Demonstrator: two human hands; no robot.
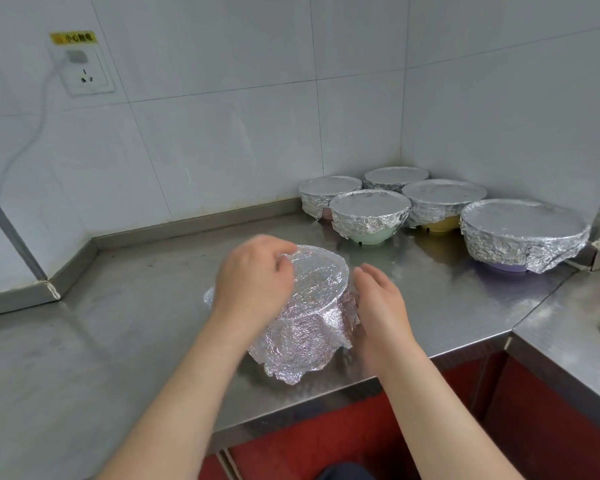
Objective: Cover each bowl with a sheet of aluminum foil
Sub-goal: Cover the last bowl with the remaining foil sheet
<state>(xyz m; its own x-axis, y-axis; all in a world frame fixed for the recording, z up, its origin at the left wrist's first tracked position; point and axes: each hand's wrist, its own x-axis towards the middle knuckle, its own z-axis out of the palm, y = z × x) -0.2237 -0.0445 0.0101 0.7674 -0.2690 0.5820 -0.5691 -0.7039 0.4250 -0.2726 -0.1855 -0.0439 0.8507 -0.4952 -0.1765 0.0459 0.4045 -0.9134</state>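
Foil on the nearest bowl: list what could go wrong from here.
1. The foil flares loose at the front, its hem lying on the counter; left so, it may not hug the rim as on the covered bowls behind.
2. The left hand grips the foil at the rim; a hard pull could tear the crinkled sheet.
3. The right hand is at its side, near the counter's front edge; a shove might slide everything off.

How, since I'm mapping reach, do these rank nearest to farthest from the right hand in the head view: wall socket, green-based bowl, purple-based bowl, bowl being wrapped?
From the right hand:
1. bowl being wrapped, right beside it, on its left.
2. green-based bowl, behind it.
3. purple-based bowl, back right.
4. wall socket, far left, up the wall.
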